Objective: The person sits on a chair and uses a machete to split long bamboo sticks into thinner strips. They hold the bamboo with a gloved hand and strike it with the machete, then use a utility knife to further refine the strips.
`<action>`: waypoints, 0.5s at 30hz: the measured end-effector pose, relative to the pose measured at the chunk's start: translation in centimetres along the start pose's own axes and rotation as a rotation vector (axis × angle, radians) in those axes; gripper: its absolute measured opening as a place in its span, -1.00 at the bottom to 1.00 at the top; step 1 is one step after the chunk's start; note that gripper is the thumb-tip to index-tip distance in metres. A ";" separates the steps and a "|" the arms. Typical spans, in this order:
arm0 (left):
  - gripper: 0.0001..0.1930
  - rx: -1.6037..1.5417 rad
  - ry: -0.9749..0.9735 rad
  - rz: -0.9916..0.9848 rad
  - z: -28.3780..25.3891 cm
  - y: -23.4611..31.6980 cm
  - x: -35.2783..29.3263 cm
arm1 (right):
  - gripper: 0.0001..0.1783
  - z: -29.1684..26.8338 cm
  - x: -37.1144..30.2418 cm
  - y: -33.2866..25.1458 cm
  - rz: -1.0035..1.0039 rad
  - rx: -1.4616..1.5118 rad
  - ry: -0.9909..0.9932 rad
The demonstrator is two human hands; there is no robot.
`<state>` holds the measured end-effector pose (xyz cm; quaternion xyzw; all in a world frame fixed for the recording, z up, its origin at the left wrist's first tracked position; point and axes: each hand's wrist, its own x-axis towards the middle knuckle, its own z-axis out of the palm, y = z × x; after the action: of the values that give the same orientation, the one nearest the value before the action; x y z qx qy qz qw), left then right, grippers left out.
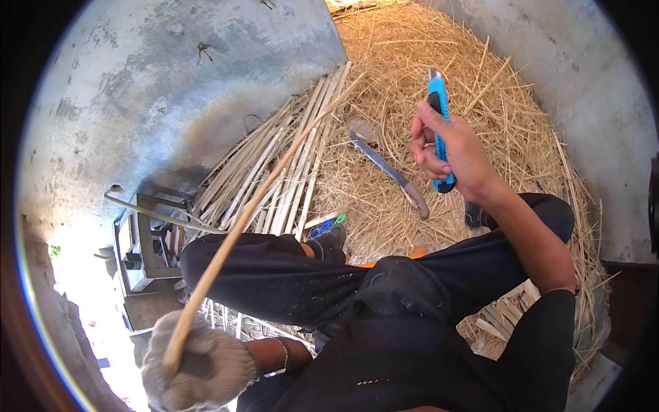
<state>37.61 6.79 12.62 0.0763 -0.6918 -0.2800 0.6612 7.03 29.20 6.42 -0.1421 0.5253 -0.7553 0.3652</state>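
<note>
The hands are well apart. The left hand [199, 367], in a pale grey knitted glove, is closed on the near end of a long, slender, tan wooden or cane stick [237, 231], which slants up and away from it toward the straw. Just how the gloved fingers wrap that end is hard to tell in the bright lower corner. The bare right hand [465, 147] is wrapped round a blue-and-black plastic utility knife [441, 141], its blade end pointing away from the wrist.

Between the hands, beyond the knees, lies a long metal knife with a brown handle [388, 172] on loose golden straw-like shavings [494, 110]. Ahead of the gloved hand, a fan of pale, flat split strips [305, 175] rests by the grey wall [171, 82].

Cutting with this hold would, in my judgement, call for the stick's near end firm in the glove, its middle steadied against the strokes, and the edge set at a shallow angle. Light strokes directed clear of the gloved fingers and the legs should suit so thin a piece.
</note>
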 end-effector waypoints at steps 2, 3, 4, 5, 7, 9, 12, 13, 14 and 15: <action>-0.64 -0.101 -0.330 -0.111 4.5 0.7 -0.6 | -0.58 0.2 -0.3 0.0 -0.018 -0.053 0.020; -0.65 -0.089 -0.498 -0.165 6.3 0.7 -0.8 | -0.58 0.1 -0.4 -0.1 -0.020 -0.064 0.014; -0.64 -0.073 -0.558 -0.172 7.1 0.1 -1.4 | -0.59 0.0 -0.5 -0.2 -0.024 -0.079 0.008; -0.64 -0.054 -0.618 -0.179 7.7 -0.4 -2.0 | -0.60 0.1 -0.6 -0.2 -0.039 -0.110 0.027; -0.58 -0.166 -0.556 -0.113 8.8 -0.1 -2.8 | -0.62 0.7 -0.9 0.0 -0.064 -0.174 0.067; -0.55 -0.207 -0.495 -0.114 9.9 0.3 -3.1 | -0.64 0.8 -1.4 0.1 -0.128 -0.277 0.114; -0.52 -0.172 -0.395 -0.302 10.9 1.9 -2.7 | -0.66 0.6 -1.2 -0.1 -0.265 -0.351 0.103; -0.51 -0.131 -0.342 -0.347 11.0 2.4 -2.4 | -0.66 0.6 -1.4 0.2 -0.300 -0.360 0.087; -0.51 -0.090 -0.289 -0.391 11.1 2.6 -2.3 | -0.66 0.7 -1.4 0.1 -0.305 -0.341 0.108; -0.52 0.013 -0.282 -0.354 10.6 2.0 -1.9 | -0.67 0.7 -1.2 -0.4 -0.310 -0.321 0.128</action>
<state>28.18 12.44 12.27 0.1608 -0.7549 -0.3950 0.4982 8.18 29.63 7.29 -0.2289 0.6329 -0.7164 0.1835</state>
